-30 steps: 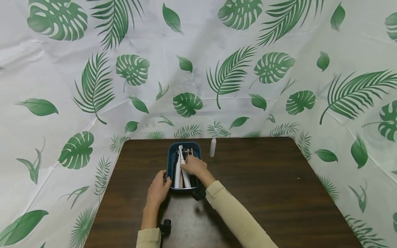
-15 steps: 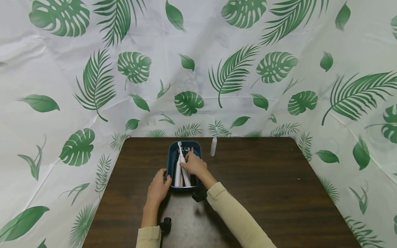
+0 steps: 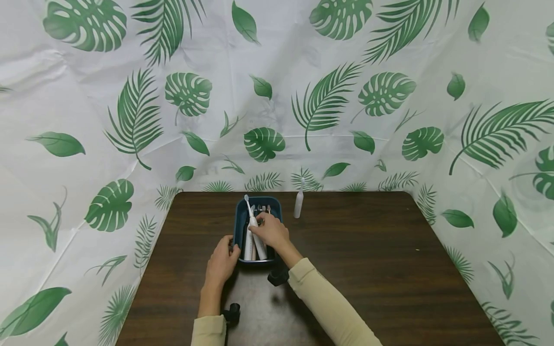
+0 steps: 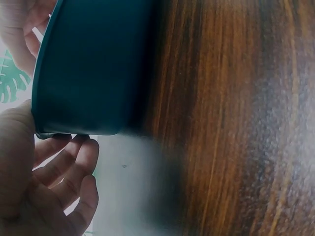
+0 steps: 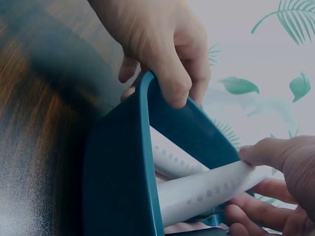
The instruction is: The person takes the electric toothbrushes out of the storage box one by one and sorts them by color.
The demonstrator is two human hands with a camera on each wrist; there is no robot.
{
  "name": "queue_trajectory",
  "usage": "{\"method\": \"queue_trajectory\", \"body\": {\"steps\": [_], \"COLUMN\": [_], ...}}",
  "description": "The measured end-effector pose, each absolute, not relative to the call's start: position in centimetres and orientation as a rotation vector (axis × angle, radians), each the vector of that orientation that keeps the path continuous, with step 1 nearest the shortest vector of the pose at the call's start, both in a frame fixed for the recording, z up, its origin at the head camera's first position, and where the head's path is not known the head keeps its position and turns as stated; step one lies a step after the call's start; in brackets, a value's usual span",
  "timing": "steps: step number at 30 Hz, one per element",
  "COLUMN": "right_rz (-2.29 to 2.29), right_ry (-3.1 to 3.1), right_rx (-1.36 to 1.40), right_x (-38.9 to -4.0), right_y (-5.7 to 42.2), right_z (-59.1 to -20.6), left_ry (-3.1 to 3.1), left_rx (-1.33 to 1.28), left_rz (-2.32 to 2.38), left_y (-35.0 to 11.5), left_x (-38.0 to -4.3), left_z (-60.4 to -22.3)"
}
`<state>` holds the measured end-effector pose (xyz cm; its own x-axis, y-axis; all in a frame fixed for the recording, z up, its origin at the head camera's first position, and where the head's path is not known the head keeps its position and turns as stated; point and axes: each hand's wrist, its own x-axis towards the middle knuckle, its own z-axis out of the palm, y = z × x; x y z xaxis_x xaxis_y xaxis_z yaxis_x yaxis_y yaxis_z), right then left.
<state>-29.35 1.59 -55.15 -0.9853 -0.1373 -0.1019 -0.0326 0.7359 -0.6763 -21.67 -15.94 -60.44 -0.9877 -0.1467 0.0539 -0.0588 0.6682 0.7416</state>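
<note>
A dark blue bin stands near the table's back edge, holding several electric toothbrushes. My left hand grips its left side; in the right wrist view the thumb lies over the rim and the fingers are outside. My right hand reaches into the bin from the right. Between thumb and fingers it pinches a white electric toothbrush, its brush head raised over the far left rim and its lower handle inside the bin. Beside it lies another white toothbrush. Darker and pinkish brushes are partly hidden by the right hand.
Another white electric toothbrush stands upright on the dark wooden table, right of the bin. Behind the table hangs a white sheet printed with green leaves. Black wrist devices sit below each hand.
The pinched toothbrush has tilted, its brush head moving left and slightly up past the bin's far rim. The right hand has shifted slightly with it. The left hand keeps its place on the bin.
</note>
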Motion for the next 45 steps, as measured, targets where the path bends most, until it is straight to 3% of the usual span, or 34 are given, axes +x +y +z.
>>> {"method": "queue_trajectory", "body": {"steps": [23, 45], "right_rz": [-1.345, -1.455], "right_ry": [2.966, 2.994], "right_rx": [-0.213, -0.062], "right_x": [-28.2, -28.3], "right_y": [2.4, 4.7], "right_z": [-53.6, -51.4], "left_ry": [-2.735, -2.738], "left_rx": [0.177, 0.181], "left_rz": [-1.295, -1.307], "left_y": [-15.5, -15.7], "left_x": [-21.6, -21.5], "left_z": [-60.6, -60.7]}}
